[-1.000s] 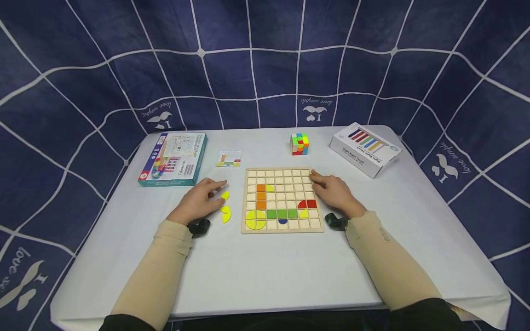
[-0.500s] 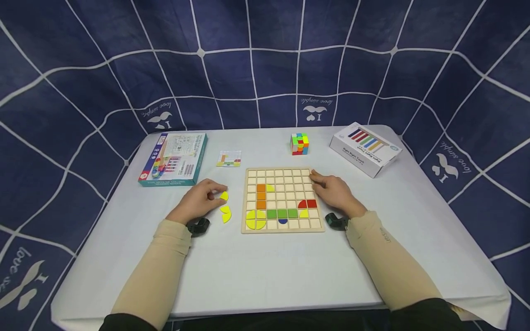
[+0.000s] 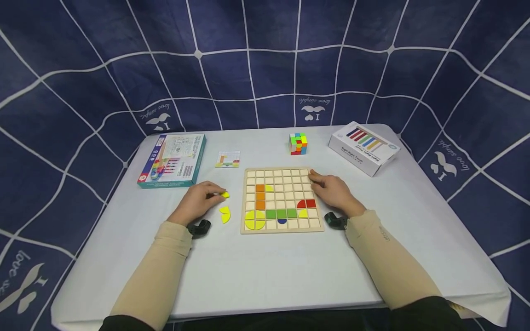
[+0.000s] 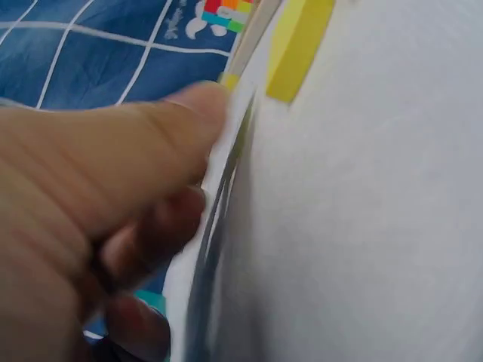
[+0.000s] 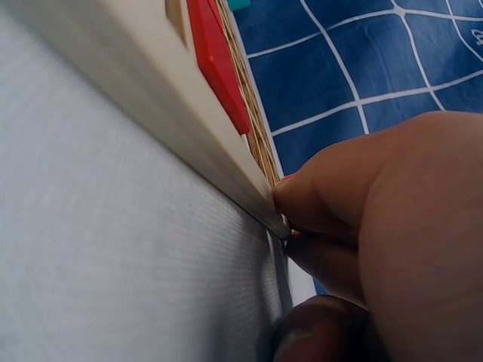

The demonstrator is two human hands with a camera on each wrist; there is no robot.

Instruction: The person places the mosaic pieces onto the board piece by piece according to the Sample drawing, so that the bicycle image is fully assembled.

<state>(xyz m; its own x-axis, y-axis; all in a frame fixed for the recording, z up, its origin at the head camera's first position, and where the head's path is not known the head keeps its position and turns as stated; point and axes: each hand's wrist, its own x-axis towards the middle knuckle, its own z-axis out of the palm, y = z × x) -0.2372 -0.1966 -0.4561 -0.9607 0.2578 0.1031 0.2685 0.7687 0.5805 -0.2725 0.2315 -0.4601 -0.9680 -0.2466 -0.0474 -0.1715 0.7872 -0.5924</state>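
Note:
In the head view, my left hand (image 3: 200,198) pinches a yellow quarter-circle tile (image 3: 225,195) between thumb and fingers, left of the wooden grid board (image 3: 283,231). Two more yellow tiles (image 3: 225,214) lie just below it; a yellow tile (image 4: 298,56) shows large in the left wrist view. My right hand (image 3: 333,191) grips the board's right edge near the far corner, thumb against the rim in the right wrist view. Set in the board are orange tiles (image 3: 260,196), green tiles (image 3: 281,214), red tiles (image 3: 310,203), yellow tiles (image 3: 254,220) and a blue half-circle tile (image 3: 282,221).
A small pattern card (image 3: 227,159) lies behind the yellow tiles. Further left is a flat teal-edged box (image 3: 174,161). A puzzle cube (image 3: 298,144) and a white box (image 3: 364,148) stand behind the board, on the white tablecloth (image 3: 273,271).
My left fingers have closed on the upper yellow tile, which now looks tilted and lifted a little. My right hand stays at the board's edge. The head view has shifted slightly.

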